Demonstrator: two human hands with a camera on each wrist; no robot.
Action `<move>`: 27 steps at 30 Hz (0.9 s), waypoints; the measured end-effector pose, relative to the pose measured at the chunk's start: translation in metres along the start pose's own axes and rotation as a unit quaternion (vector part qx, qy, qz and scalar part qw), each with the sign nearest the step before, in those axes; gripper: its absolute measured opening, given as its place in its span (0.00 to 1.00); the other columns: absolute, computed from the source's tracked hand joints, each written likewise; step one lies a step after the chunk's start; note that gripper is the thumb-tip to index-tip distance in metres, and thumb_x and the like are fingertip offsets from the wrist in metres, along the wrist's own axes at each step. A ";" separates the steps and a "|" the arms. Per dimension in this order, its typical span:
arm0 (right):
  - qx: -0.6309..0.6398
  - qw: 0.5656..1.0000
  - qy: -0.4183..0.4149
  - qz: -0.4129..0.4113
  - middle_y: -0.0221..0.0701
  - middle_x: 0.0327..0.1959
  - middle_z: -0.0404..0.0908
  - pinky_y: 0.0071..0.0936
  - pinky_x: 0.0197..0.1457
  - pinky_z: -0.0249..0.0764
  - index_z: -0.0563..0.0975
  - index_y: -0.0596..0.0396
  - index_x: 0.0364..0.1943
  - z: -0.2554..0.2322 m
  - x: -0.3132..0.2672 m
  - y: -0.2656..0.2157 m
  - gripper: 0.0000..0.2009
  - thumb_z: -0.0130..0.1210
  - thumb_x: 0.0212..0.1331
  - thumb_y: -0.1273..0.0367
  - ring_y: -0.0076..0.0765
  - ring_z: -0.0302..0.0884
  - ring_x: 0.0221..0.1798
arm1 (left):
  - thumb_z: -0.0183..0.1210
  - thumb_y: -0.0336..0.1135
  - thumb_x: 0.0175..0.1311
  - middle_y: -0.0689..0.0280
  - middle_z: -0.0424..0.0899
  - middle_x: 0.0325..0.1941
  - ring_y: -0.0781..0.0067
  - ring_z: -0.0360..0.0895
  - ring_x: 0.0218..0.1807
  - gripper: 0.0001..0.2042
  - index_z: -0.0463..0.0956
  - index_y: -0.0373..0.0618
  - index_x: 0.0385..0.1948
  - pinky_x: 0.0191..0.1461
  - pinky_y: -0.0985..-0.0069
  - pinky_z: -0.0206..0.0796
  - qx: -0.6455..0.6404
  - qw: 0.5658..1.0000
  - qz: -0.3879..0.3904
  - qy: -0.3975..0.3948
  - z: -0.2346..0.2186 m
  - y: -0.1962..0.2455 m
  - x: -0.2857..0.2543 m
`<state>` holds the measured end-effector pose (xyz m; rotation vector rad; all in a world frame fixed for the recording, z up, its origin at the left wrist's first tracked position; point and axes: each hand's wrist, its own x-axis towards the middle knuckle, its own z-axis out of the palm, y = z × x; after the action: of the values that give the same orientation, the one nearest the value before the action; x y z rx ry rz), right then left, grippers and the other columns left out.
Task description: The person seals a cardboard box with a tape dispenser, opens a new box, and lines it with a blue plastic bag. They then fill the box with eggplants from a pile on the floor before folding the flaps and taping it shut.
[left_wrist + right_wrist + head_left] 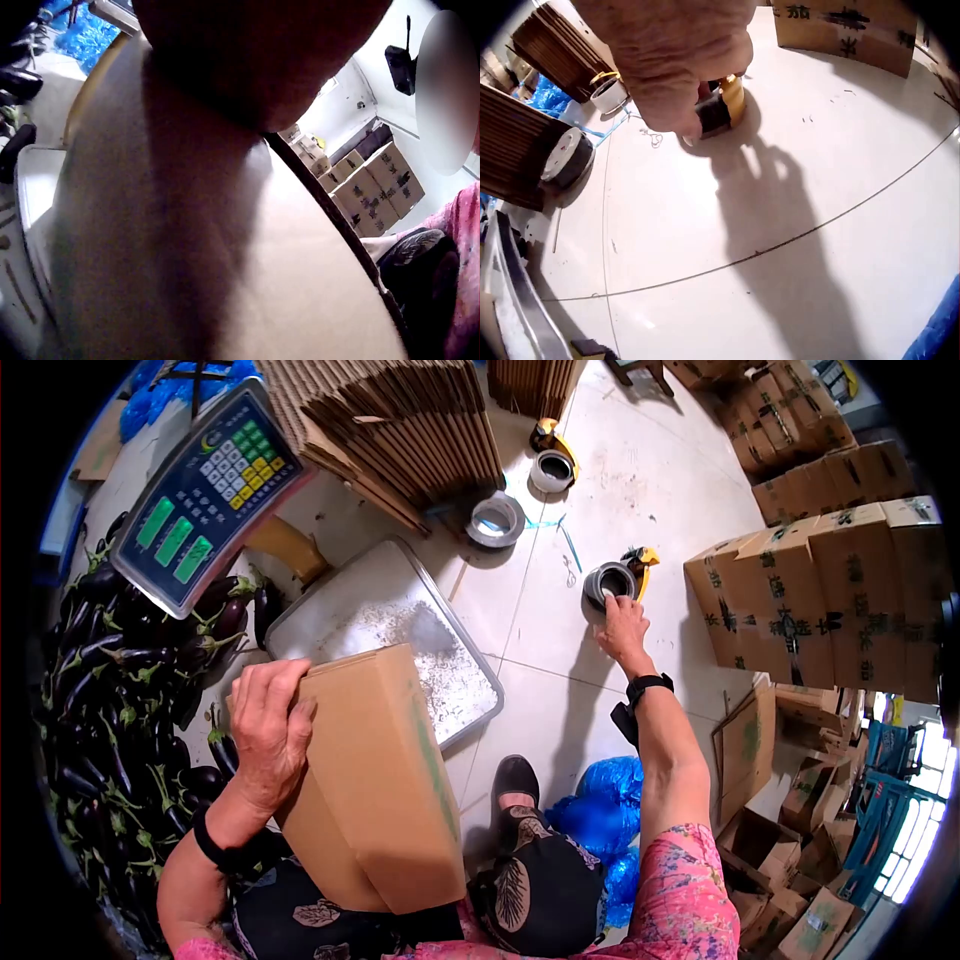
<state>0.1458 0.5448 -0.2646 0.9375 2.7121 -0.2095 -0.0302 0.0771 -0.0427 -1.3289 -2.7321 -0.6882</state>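
stacked cartons (820,600), print illegible

Open floor (560,650) beside tape dispenser (612,580), stacked boxes (820,590) right, scale tray (390,622) left

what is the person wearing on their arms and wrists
Both forearms are bare. A black band circles each wrist: the left hand side carries a plain black strap, the right hand side a black strap with a small black device. A pink floral short sleeve covers the right upper arm.
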 end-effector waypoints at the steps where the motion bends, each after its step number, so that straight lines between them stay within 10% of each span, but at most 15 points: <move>1: -0.019 1.000 0.015 -0.013 0.37 0.60 0.72 0.54 0.61 0.62 0.72 0.48 0.60 -0.002 -0.005 0.000 0.29 0.65 0.50 0.66 0.50 0.62 0.67 | 0.53 0.27 0.60 0.53 0.77 0.46 0.51 0.73 0.48 0.16 0.74 0.36 0.50 0.55 0.61 0.63 -0.005 1.000 -0.007 -0.011 -0.001 0.002 0.001; 7: 0.084 0.985 0.014 -0.149 0.37 0.44 0.74 0.48 0.50 0.68 0.77 0.51 0.46 0.035 -0.123 -0.004 0.19 0.66 0.49 0.65 0.50 0.70 0.49 | 0.52 0.27 0.62 0.53 0.77 0.46 0.51 0.73 0.48 0.15 0.74 0.35 0.50 0.55 0.62 0.63 0.000 1.000 0.007 -0.006 -0.003 0.002 0.000; 11: 0.201 0.963 0.180 0.001 0.46 0.42 0.75 0.45 0.55 0.69 0.73 0.63 0.48 0.032 -0.149 -0.021 0.30 0.72 0.44 0.58 0.57 0.71 0.49 | 0.53 0.27 0.62 0.53 0.77 0.46 0.51 0.74 0.47 0.15 0.74 0.35 0.50 0.54 0.63 0.63 -0.001 1.000 0.025 0.018 0.001 0.000 -0.003; 15: 0.189 0.975 -0.023 0.117 0.56 0.44 0.81 0.47 0.52 0.76 0.71 0.66 0.45 0.050 -0.131 -0.022 0.37 0.72 0.39 0.49 0.60 0.80 0.48 | 0.56 0.27 0.61 0.53 0.79 0.45 0.51 0.75 0.47 0.14 0.76 0.37 0.49 0.54 0.62 0.65 -0.010 0.997 0.045 0.057 0.003 -0.003 -0.008; 20: 0.198 0.962 0.000 0.191 0.52 0.36 0.82 0.42 0.45 0.79 0.69 0.67 0.42 0.083 -0.108 -0.030 0.27 0.65 0.40 0.63 0.54 0.83 0.40 | 0.61 0.33 0.61 0.59 0.79 0.40 0.57 0.75 0.46 0.13 0.77 0.40 0.45 0.53 0.63 0.63 -0.030 0.994 0.045 0.095 0.008 -0.012 -0.015; 25: 0.613 0.771 -0.003 0.173 0.35 0.38 0.77 0.26 0.41 0.76 0.71 0.59 0.46 0.005 -0.140 -0.069 0.20 0.59 0.45 0.75 0.31 0.78 0.36 | 0.61 0.32 0.62 0.59 0.78 0.39 0.57 0.75 0.45 0.12 0.77 0.40 0.45 0.51 0.63 0.62 -0.044 0.991 0.047 0.118 0.013 -0.014 -0.016; 27: 0.690 0.722 0.040 0.023 0.33 0.40 0.78 0.25 0.45 0.76 0.70 0.58 0.53 -0.073 -0.169 -0.099 0.23 0.57 0.49 0.78 0.28 0.78 0.40 | 0.61 0.32 0.62 0.60 0.78 0.39 0.58 0.75 0.44 0.11 0.78 0.41 0.45 0.50 0.63 0.61 -0.041 0.990 0.049 0.126 0.015 -0.017 -0.016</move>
<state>0.1974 0.3852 -0.1407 1.2278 2.1915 -2.3947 -0.0298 0.0618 -0.0659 -1.2810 -2.4490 -0.9009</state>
